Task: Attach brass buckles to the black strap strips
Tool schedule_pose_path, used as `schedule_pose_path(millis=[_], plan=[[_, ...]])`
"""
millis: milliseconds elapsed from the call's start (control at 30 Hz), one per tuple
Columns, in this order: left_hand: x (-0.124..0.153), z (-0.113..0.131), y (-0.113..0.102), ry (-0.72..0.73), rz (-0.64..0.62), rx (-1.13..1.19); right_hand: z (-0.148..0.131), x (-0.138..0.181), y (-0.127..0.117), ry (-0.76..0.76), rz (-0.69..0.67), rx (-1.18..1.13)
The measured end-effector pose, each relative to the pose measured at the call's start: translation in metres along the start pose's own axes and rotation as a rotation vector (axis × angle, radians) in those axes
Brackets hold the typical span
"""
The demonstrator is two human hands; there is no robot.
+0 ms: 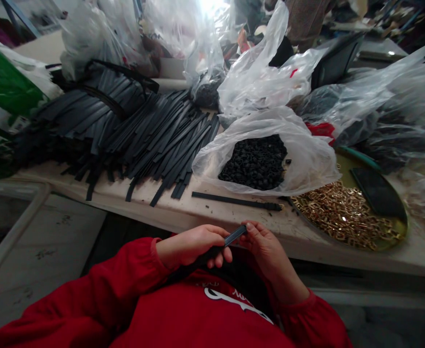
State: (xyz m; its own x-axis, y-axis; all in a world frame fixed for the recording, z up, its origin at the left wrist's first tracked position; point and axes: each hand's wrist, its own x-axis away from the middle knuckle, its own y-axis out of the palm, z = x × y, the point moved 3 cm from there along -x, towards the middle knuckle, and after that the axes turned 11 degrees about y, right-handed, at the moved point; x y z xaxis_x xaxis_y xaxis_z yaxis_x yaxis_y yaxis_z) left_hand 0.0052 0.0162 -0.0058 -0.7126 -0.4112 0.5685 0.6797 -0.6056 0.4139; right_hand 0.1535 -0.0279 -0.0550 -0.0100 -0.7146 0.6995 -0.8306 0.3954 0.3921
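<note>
Close to my body, in front of the table edge, a dark strap runs between my two hands. My left hand is closed around it, with the rest of the strap trailing back under the wrist. At its far end, my right hand pinches the tip between thumb and fingers. Whether a small part sits in that pinch is hidden. Just beyond my hands, a single black strap lies on the table, with a black loop and a gold-coloured buckle at its right end.
Many black straps are piled at the left. An open plastic bag holds small black loops. Gold buckles and a dark flat phone-like object lie in a round tray. More plastic bags crowd the back.
</note>
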Motion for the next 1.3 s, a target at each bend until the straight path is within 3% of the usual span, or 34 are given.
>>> schedule_pose_path(millis=[367, 600, 733, 967, 1100, 1300], plan=[[-0.005, -0.021, -0.006, -0.112, -0.067, 0.441, 0.003, 0.001, -0.002, 0.079, -0.046, -0.013], [-0.003, -0.028, -0.006, -0.203, -0.1, 0.564, 0.004, 0.001, 0.003, 0.117, -0.094, -0.067], [-0.003, -0.029, -0.007, -0.073, -0.028, 0.32, 0.004, 0.004, 0.005, 0.146, -0.129, -0.106], [-0.001, -0.015, -0.013, 0.309, 0.294, -0.478, 0.007, 0.007, 0.005, 0.167, -0.094, -0.217], [0.001, -0.015, -0.01, 0.335, 0.294, -0.656, 0.012, 0.007, 0.003, 0.119, -0.058, -0.127], [-0.001, -0.017, -0.006, 0.381, 0.212, -0.811, 0.014, 0.013, 0.006, -0.076, -0.032, 0.267]])
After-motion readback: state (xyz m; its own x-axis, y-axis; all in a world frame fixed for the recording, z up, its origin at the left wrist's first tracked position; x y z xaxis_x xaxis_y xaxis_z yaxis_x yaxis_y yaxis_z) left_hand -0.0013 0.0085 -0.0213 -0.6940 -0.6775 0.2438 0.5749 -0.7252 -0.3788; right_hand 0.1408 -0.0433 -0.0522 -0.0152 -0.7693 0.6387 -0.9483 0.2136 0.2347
